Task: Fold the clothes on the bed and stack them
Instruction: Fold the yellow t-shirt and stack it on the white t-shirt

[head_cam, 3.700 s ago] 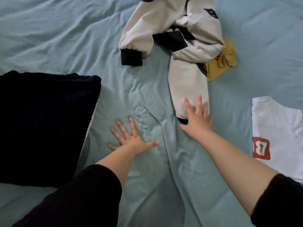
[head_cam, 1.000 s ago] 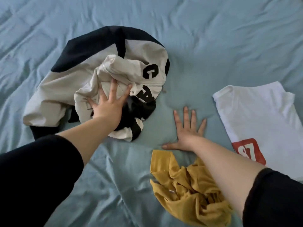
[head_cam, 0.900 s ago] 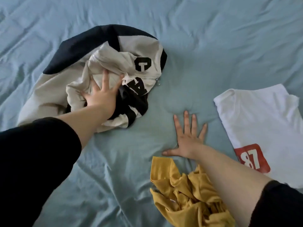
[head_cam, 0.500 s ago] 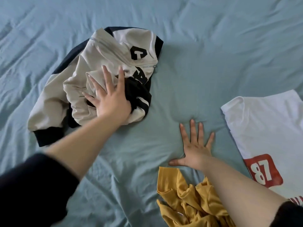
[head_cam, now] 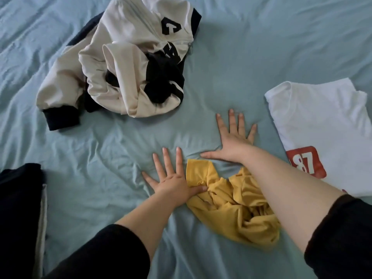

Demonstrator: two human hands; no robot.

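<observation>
Left hand (head_cam: 171, 183), spread flat and now off the cream jacket (head_cam: 128, 57), touches the yellow shirt (head_cam: 231, 208). Right hand (head_cam: 235, 141) lies spread on the bed (head_cam: 241, 47) just beyond the shirt, with a white T-shirt (head_cam: 322, 121) to the shirt's right.

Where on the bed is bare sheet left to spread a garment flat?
The widest bare sheet lies far right, beyond the jacket and above the white T-shirt. Another patch lies between the jacket and the black fabric at left. The middle is crowded: left hand, right hand, yellow garment.

White T-shirt (head_cam: 322, 121) cut off right, black pillow (head_cam: 18, 208) left — yellow garment (head_cam: 231, 210) partly under right forearm (head_cam: 281, 188)
</observation>
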